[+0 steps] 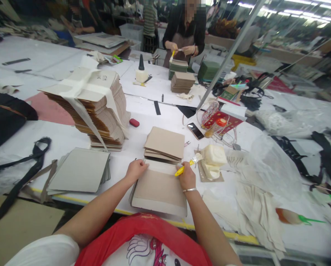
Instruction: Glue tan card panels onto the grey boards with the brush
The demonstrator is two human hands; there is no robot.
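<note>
A grey panel with a tan board [161, 187] on its face lies in front of me at the table edge. My left hand [137, 170] is closed, its fingers pinching the panel's far left corner. My right hand [187, 177] wraps round a yellow-handled brush [180, 171], whose bristles are coated in pale paste and point up to the right. That hand also rests at the panel's far right corner. Just beyond the panel sits a short stack of tan boards [165, 142]. To the right, a cream-coloured tub [213, 155] smeared with paste stands on a piece of board.
Grey panels [78, 170] are piled at left, below a tall taped stack of boards [99, 111]. A phone [195, 130], an orange-capped bottle [217, 127] and fabric strips [258, 210] lie rightward. A metal pole [229, 55] slants up. Across the table a co-worker [185, 33] handles another brush.
</note>
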